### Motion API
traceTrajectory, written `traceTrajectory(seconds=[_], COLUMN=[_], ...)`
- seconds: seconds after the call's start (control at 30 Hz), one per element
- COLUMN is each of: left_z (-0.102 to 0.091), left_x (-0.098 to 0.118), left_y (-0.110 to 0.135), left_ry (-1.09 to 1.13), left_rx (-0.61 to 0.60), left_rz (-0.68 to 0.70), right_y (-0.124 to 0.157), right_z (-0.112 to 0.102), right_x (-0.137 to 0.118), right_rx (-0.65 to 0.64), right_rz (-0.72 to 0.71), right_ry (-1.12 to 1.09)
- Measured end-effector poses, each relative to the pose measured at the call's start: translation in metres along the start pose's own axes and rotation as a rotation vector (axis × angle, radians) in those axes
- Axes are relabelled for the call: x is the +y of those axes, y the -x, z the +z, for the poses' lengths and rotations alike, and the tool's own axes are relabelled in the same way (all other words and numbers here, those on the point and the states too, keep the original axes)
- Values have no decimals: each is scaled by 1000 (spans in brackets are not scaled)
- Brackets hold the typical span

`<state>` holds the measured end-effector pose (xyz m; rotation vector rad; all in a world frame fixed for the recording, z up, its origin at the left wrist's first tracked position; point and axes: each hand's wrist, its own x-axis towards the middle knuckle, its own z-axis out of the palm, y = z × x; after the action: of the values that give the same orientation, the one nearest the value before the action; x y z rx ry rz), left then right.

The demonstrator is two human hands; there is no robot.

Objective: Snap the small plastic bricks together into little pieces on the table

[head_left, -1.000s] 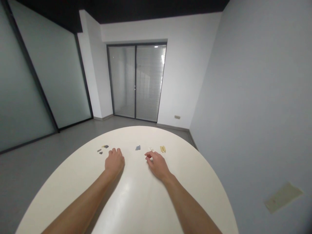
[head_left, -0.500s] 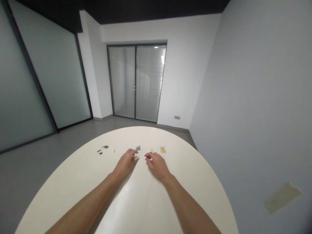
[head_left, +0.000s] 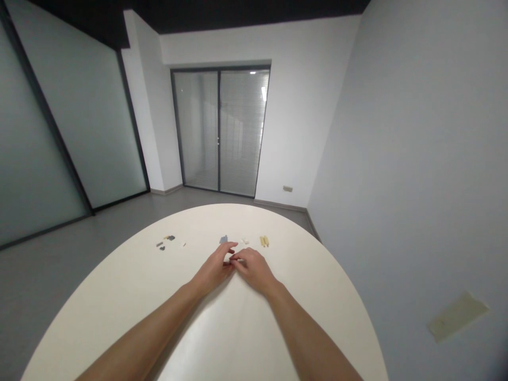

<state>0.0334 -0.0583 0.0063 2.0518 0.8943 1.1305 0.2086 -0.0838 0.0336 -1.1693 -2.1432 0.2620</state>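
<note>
the left hand (head_left: 213,268) and the right hand (head_left: 254,270) are working together low over a cream oval table (head_left: 301,296), both curling nearly closed, with their fingertips meeting just above the surface. a thin pale plastic piece (head_left: 237,260) is showing between them, but it is too small to tell whether one hand or both are gripping it. working this close and this low is a sound way of keeping so tiny a piece steady and under control. just beyond the fingertips, a flat grey toothed plate (head_left: 223,239) is lying on its own, while a small cream piece (head_left: 244,241) is sitting just beside two tan ridged bars (head_left: 264,242). further left, a loose cluster of dark grey and yellow bricks (head_left: 166,239) is lying well apart from the hands.
</note>
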Motion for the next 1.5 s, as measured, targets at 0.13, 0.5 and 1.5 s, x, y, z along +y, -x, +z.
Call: traceTrajectory(seconds=[0.13,0.5,1.5], left_z=[-1,-11,-18], left_x=[4,7,33], left_y=[0,1,0], left_ry=[-2,-204,-397], left_rx=[-6,30,95], left_rz=[-27,-122,-90], right_y=[-1,-1,-1], right_z=[1,-3,0], right_x=[0,0,4], right_rx=[-5,132,130], right_rz=[-9,92,74], right_ry=[-14,-42,-57])
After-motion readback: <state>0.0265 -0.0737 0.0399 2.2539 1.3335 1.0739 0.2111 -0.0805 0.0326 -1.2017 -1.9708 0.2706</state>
